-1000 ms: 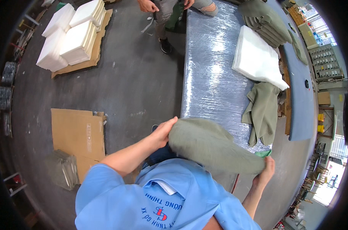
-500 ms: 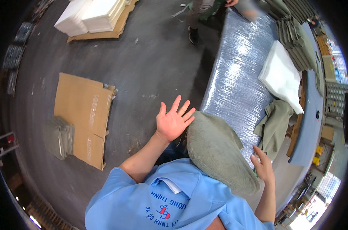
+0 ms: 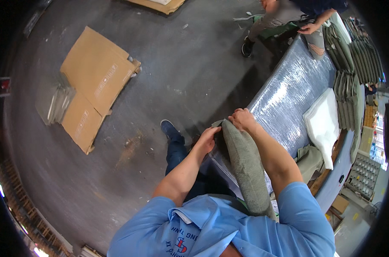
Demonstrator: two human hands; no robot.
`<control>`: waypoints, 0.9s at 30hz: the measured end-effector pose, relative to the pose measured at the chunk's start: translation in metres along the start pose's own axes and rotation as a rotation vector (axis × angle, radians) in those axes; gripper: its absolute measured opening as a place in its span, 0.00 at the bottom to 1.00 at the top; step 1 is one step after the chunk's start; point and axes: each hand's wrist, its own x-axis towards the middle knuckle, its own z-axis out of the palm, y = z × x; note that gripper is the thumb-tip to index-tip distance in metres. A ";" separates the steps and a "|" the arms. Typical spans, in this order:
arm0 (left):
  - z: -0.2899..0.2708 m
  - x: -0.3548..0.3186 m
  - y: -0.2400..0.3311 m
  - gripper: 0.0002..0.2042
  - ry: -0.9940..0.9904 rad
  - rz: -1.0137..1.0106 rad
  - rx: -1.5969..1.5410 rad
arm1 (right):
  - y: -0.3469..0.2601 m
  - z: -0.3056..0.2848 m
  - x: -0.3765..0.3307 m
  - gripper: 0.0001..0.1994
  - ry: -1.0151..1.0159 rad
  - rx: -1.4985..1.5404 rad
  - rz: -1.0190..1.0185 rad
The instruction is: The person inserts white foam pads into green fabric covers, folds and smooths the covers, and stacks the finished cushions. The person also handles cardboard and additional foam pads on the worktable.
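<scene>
A grey-green fabric cushion stands on its narrow edge between my chest and my hands, at the near end of the film-wrapped table. My left hand pinches a small fabric flap at the cushion's far end. My right hand closes over the far top corner of the same cushion, its fingertips beside that flap. Both hands are close together, and part of the fingers is hidden by the fabric.
Right of the table's middle lie white foam sheets and a crumpled green cloth. Stacked green cushions stand behind. Another person works at the far end. Flattened cardboard and stacked grey-green pieces lie on the left floor.
Both hands have gone from spread and apart to gripping the cushion's far end. The cushion has turned from lying broad side up to edge up. The view has shifted and the other person shows more.
</scene>
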 end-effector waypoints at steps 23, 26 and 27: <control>-0.012 -0.071 -0.021 0.23 0.149 0.075 -0.213 | -0.043 0.006 -0.013 0.29 -0.366 0.926 0.262; -0.017 -0.067 -0.026 0.26 0.208 0.072 -0.205 | -0.049 0.007 -0.013 0.35 -0.221 0.893 0.230; -0.018 -0.069 -0.026 0.27 0.214 0.070 -0.166 | -0.051 0.009 -0.008 0.36 -0.217 0.604 0.252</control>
